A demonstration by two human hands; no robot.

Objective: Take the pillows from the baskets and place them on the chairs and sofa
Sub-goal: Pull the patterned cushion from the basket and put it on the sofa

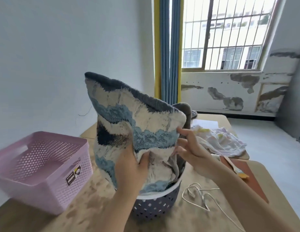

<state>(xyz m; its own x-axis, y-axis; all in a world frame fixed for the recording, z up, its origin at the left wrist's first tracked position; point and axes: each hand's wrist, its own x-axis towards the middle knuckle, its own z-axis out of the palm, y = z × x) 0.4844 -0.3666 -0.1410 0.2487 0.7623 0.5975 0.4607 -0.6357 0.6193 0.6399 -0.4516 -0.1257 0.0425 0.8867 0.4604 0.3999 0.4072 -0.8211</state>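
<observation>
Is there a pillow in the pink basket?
No, the pink basket looks empty; the blue and white pillow rises from the purple basket.

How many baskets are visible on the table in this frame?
2. A pink rectangular basket sits at the table's left; a round purple basket stands in the middle, under the patterned pillow. Others may be out of frame.
</observation>
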